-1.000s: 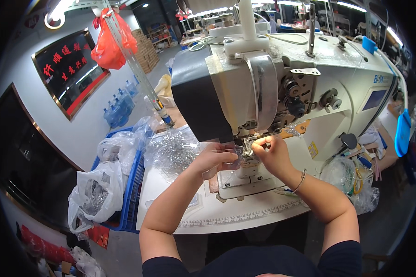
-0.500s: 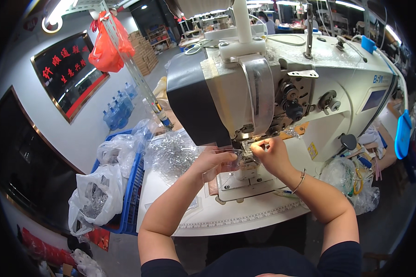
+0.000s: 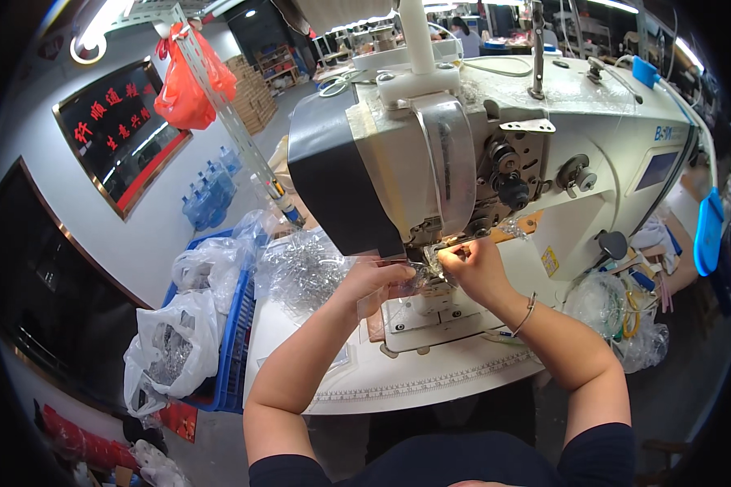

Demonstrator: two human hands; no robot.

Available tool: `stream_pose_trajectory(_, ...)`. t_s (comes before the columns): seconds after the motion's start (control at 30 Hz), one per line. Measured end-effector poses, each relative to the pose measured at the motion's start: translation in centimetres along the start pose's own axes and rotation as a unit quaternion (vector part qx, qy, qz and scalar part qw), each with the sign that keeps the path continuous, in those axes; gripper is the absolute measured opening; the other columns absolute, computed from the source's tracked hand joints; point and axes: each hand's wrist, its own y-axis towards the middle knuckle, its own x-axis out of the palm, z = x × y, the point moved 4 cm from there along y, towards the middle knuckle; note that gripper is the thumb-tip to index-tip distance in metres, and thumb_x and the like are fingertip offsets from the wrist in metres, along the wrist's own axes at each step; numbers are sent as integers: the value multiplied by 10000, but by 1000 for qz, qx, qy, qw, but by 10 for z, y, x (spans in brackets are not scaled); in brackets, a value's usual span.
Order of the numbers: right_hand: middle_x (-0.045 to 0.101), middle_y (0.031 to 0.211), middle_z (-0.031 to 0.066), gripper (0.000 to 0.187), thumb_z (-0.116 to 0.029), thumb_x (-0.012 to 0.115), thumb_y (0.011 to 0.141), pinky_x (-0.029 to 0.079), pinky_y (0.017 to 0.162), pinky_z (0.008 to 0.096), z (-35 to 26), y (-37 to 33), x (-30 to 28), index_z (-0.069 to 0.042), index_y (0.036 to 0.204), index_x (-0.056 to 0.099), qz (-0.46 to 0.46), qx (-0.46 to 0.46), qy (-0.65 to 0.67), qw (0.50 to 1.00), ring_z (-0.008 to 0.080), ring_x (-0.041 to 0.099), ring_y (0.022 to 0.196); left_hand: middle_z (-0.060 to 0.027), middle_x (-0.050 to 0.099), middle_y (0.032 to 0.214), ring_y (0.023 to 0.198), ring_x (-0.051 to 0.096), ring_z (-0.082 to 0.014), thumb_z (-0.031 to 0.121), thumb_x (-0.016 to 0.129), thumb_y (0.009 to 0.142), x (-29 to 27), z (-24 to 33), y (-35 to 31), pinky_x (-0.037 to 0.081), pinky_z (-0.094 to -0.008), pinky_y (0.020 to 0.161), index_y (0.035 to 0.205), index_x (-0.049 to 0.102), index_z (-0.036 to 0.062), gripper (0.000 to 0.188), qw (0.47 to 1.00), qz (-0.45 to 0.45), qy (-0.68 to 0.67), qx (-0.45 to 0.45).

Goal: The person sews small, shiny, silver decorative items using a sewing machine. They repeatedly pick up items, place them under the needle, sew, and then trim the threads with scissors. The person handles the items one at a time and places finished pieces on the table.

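Observation:
Under the head of a white and dark grey industrial sewing machine [image 3: 325,154], my two hands meet around the needle area. My left hand [image 3: 375,284] pinches a clear plastic piece [image 3: 371,308], thumb on top, just left of the presser foot. My right hand [image 3: 477,272] is on the other side, its thumb and index finger closed together close to the needle. What those fingertips hold is too small to make out. To the left of my left hand, a clear plastic bag [image 3: 300,274] full of small shiny transparent pieces rests on the white table [image 3: 414,390].
At the left stands a blue crate [image 3: 234,345] with white plastic bags [image 3: 175,341] in it. A printed ruler strip runs along the table's curved front edge. Crumpled clear plastic [image 3: 597,308] lies at the right. A blue-handled item [image 3: 708,231] hangs by the machine's right end.
The machine and table sit slightly differently in the picture, a small shift of view. My hands keep nearly the same pose at the needle area.

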Motion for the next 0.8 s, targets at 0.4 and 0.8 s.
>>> stream_pose_trajectory(0.4,513,560,-23,265,-139,608,779,328,469,258,13,4,0,11,589,500,-30,42,42,998,42,418,529,-141,614,1029,925,636,-265,-27,607,792,0,1,3,532,-410,844,1092,536,-34,309,1000,-4,27,13)
stream_pose_trajectory(0.8,527,571,-36,231,-140,614,783,345,496,233,13,2,1,-1,610,552,-40,49,60,996,36,436,541,-131,614,1026,902,643,-248,-5,619,785,-3,1,4,529,-399,852,1146,501,-13,380,999,-29,31,-2)
